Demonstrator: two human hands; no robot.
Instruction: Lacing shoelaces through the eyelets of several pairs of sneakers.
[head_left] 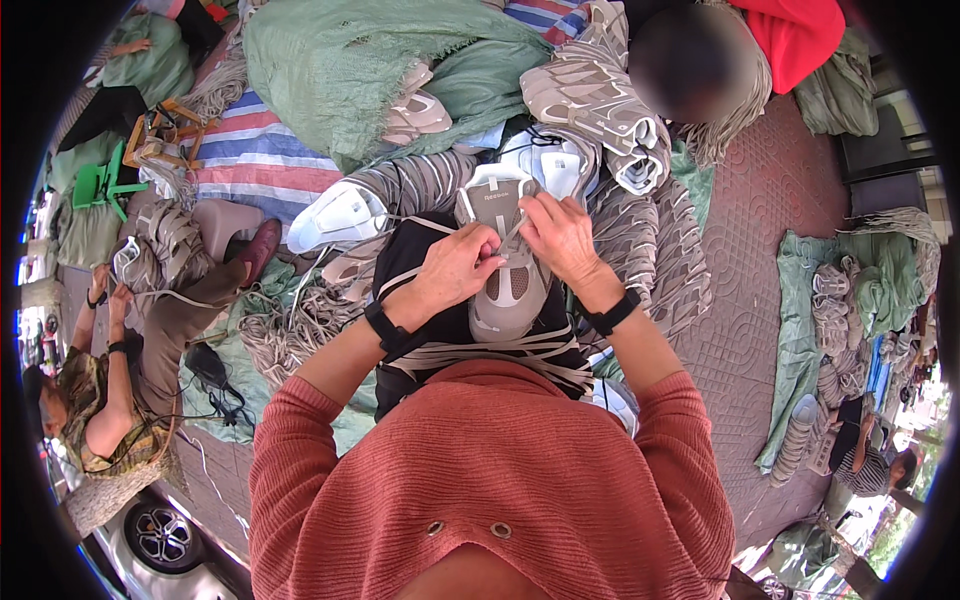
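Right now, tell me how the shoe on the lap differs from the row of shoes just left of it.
The lap shoe is a single one; the row of shoes is many packed tightly together.
The lap shoe has the left hand and right hand at it; no hand touches the row.
The lap shoe's toe points toward the wearer; the row's white end faces left.
Both show greyish-beige.

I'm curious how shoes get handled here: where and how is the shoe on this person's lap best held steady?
Probably around the rounded toe of the shoe, coming from the person's body side. The toe points that way and lies uncovered, while the left hand and right hand are up by the lacing and tongue.
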